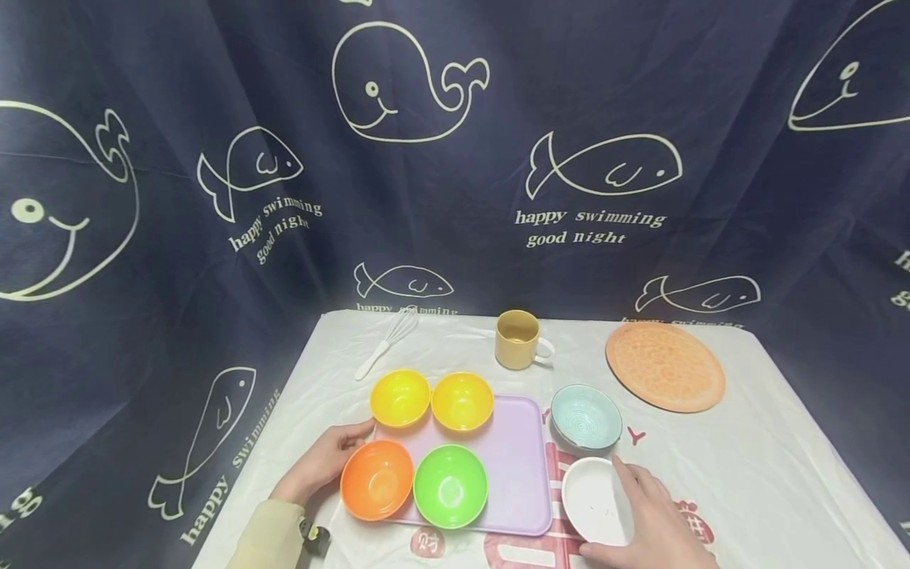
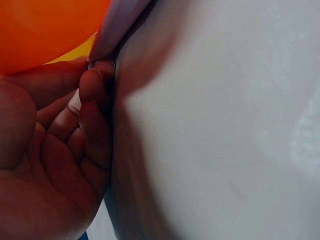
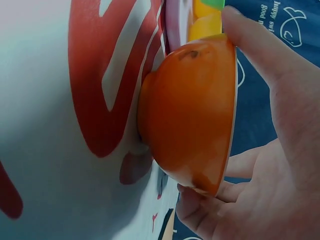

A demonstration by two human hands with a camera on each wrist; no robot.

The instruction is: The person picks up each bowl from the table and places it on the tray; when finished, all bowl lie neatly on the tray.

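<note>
My left hand (image 1: 329, 461) is at the left edge of a lilac tray (image 1: 522, 466), its curled fingers holding that edge in the left wrist view. An orange bowl (image 1: 377, 480) stands close beside this hand, with a green bowl (image 1: 451, 486) to its right. Two yellow bowls (image 1: 400, 398) sit behind them on the tray. To the right of the tray, my right hand (image 1: 650, 521) grips a bowl (image 1: 596, 499) by its rim, thumb and fingers on opposite sides. That bowl is white inside and orange outside (image 3: 190, 115); its base is at the tablecloth.
A light blue bowl (image 1: 586, 417) stands just behind the white-lined one. Farther back are a tan mug (image 1: 517, 340) with a white handle, a white whisk (image 1: 387, 345) and a round, pizza-patterned board (image 1: 664, 366). Dark fish-print fabric (image 1: 455, 197) hangs around the table.
</note>
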